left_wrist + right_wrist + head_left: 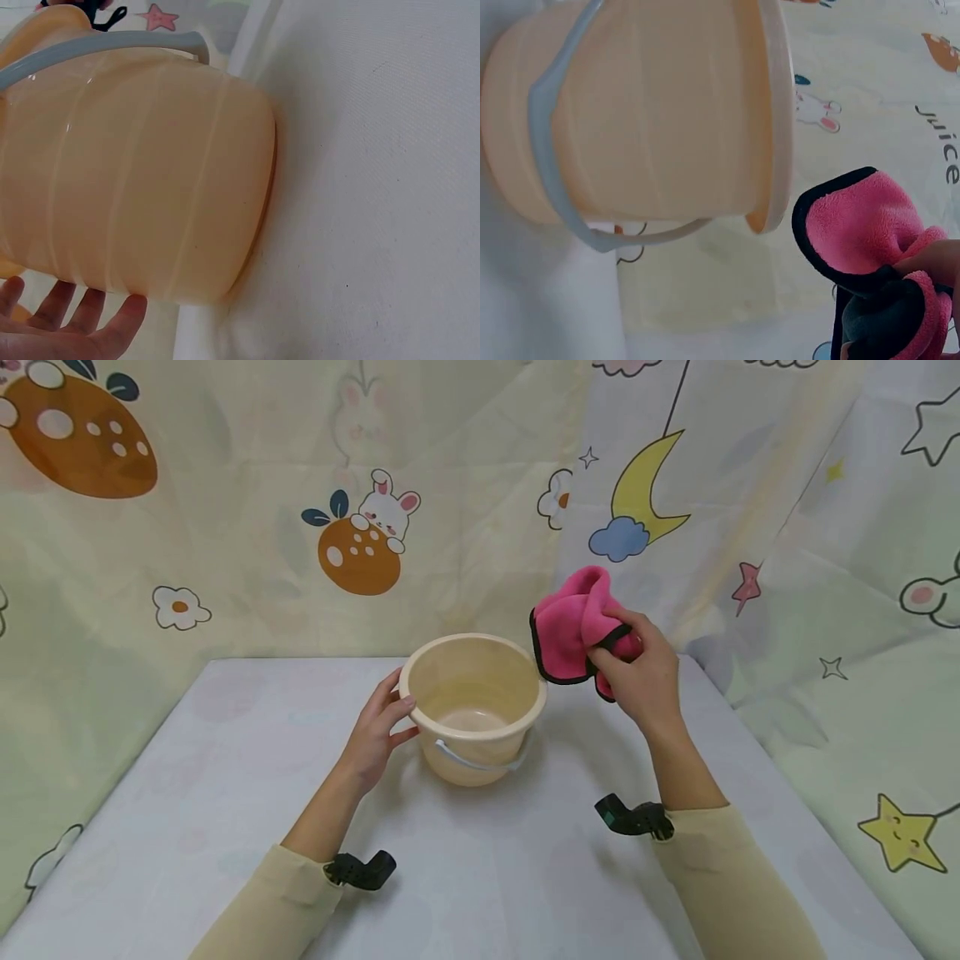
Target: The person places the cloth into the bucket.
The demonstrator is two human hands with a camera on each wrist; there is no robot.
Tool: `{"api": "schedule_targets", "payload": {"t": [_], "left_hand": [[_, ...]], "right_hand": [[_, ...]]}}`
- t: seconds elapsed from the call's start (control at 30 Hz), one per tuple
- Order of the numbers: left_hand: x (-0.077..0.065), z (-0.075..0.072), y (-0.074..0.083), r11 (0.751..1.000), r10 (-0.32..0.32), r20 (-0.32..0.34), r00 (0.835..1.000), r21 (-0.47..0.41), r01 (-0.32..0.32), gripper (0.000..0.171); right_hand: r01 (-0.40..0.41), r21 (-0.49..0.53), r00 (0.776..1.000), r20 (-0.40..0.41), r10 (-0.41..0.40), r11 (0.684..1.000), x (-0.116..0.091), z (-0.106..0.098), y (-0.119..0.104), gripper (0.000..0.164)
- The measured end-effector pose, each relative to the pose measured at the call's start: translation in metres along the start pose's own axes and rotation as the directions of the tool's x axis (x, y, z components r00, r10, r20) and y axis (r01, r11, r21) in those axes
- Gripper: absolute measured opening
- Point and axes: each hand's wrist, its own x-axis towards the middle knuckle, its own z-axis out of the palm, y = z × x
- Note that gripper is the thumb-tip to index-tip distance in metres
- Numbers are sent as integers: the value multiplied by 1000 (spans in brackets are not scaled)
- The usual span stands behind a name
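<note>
A cream plastic bucket (472,693) stands upright on the table, its pale grey handle (480,765) hanging down at the front. My left hand (377,731) rests on the bucket's left side, thumb at the rim and fingers spread along the outer wall. In the left wrist view, those fingers (120,326) lie straight against the wall. To the right of the bucket, above the table, my right hand (637,672) pinches a bunched pink cloth (573,627) with black edging. The right wrist view shows the cloth (866,225) beside the bucket's rim, apart from it.
A white table (480,877) lies under the bucket, with its back edge just behind it. Printed curtains (465,510) hang behind and to the right. Each wrist wears a small black camera, the left camera (362,870) and the right camera (633,817).
</note>
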Motion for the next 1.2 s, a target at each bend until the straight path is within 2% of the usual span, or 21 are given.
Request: {"api": "schedule_targets", "payload": {"t": [0.23,0.57,0.87,1.07,1.2], "left_hand": [[0,0,0,1000,0,-8,1000,0,0,62],[0,0,0,1000,0,-13,1000,-1,0,61],[0,1,0,1000,-16,-17,1000,6,16,62],[-1,1,1,1000,-23,-21,1000,12,24,62],[-1,1,1,1000,-18,-10,1000,9,18,62]], "right_hand": [[41,42,998,52,-43,998,1,7,-15,49],[117,48,983,139,-122,992,-3,20,-20,48],[199,31,949,243,-201,979,-8,34,-25,51],[225,-27,916,348,-202,974,-11,45,-28,52],[237,-51,901,385,-200,970,-10,48,-31,50]]}}
